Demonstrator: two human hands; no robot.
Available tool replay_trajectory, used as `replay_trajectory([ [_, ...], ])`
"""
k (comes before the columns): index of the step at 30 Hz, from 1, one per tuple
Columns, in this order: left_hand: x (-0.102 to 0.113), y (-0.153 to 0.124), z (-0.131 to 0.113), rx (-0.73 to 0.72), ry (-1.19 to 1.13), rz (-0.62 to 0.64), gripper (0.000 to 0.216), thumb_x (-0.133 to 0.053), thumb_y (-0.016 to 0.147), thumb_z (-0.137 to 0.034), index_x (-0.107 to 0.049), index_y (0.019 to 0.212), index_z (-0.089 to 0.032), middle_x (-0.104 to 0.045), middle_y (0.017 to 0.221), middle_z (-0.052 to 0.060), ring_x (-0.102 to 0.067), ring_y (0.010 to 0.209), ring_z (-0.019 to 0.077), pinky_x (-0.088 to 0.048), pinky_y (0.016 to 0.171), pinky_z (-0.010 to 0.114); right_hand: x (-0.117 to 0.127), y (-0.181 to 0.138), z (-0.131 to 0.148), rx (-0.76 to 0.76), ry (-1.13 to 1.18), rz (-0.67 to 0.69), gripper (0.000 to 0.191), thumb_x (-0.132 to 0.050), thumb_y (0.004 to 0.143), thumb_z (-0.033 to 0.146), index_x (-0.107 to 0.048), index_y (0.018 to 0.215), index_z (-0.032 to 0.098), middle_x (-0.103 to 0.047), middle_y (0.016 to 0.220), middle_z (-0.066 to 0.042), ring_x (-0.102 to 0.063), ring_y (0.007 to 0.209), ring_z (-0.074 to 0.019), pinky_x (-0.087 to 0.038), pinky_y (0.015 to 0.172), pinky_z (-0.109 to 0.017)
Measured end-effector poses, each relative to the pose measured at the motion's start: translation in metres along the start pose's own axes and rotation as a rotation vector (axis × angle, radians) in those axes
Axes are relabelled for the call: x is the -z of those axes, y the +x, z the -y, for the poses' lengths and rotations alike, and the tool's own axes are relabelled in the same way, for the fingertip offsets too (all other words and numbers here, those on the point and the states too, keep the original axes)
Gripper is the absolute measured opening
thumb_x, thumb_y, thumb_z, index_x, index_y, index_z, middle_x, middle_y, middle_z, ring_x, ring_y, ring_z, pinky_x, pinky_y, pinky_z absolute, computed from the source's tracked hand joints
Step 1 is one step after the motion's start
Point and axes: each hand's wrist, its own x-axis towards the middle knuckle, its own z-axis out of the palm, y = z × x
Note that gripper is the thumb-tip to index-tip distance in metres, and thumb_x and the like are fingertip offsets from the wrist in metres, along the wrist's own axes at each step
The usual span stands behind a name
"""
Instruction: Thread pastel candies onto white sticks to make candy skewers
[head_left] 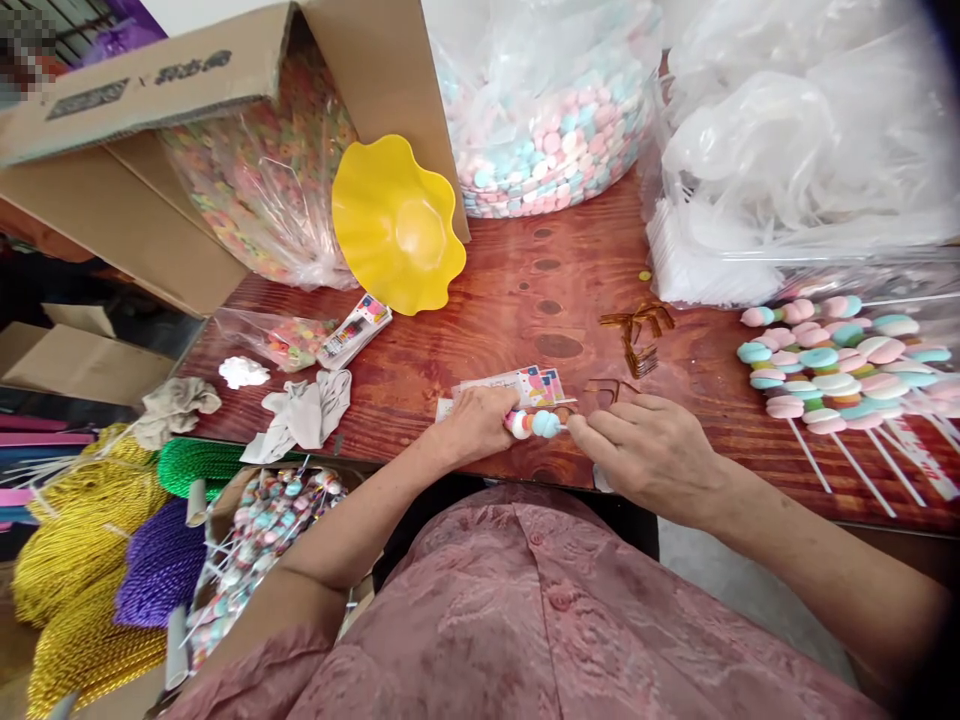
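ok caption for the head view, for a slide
Left hand and right hand hold a candy skewer at a wooden table, finished skewers piled nearby.

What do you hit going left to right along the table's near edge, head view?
white crumpled lump → grey cloth → left hand → candy skewer it grips → right hand pinching its end → pile of finished skewers

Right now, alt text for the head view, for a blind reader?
The left hand and right hand hold a small candy skewer between them over a wooden table. Finished skewers lie at right; a yellow bowl, a bag of pastel candies and a cardboard box sit behind.
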Motion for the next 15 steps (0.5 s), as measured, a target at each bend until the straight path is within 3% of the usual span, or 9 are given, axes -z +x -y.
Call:
replay_trajectory([
  [4,0.001,-0.003,-0.003,0.005,0.016,0.01,0.015,-0.068,0.081,-0.032,-0.068,0.088,-0.019,-0.072,0.087,0.007,-0.064,0.079,0.0222,-0.045,0.069,0.031,-0.011,0.0,-0.008,-0.096,0.037,0.087,0.026,-0.043,0.088,0.005,-0.066,0.093,0.016,-0.064,0.068,-0.002,-0.054,0.063,-0.0143,-0.031,0.063,-0.031],
  [9,0.005,-0.004,-0.009,0.001,-0.207,0.168,0.024,-0.075,0.077,-0.038,-0.068,0.091,-0.02,-0.069,0.079,0.001,-0.062,0.071,0.0187,-0.043,0.066,0.028,-0.017,-0.003,-0.013,-0.005,-0.04,0.026,0.027,-0.042,0.094,0.008,-0.066,0.104,0.017,-0.066,0.072,-0.001,-0.056,0.065,-0.0143,-0.032,0.065,-0.031],
  [12,0.005,-0.002,-0.013,-0.007,-0.312,0.243,0.021,-0.074,0.078,-0.036,-0.065,0.085,-0.018,-0.066,0.073,-0.001,-0.058,0.066,0.0154,-0.039,0.061,0.026,-0.015,-0.001,-0.007,0.018,-0.084,-0.02,0.024,-0.043,0.095,0.011,-0.066,0.098,0.016,-0.063,0.068,-0.001,-0.053,0.061,-0.0144,-0.031,0.065,-0.032],
  [15,0.005,-0.001,-0.016,0.01,-0.328,0.259,0.023,-0.074,0.077,-0.037,-0.064,0.083,-0.018,-0.064,0.071,-0.002,-0.057,0.066,0.0159,-0.04,0.06,0.026,-0.014,0.0,-0.004,-0.009,-0.061,0.029,0.022,-0.044,0.092,0.01,-0.066,0.094,0.016,-0.063,0.069,-0.002,-0.054,0.061,-0.0148,-0.031,0.066,-0.032],
])
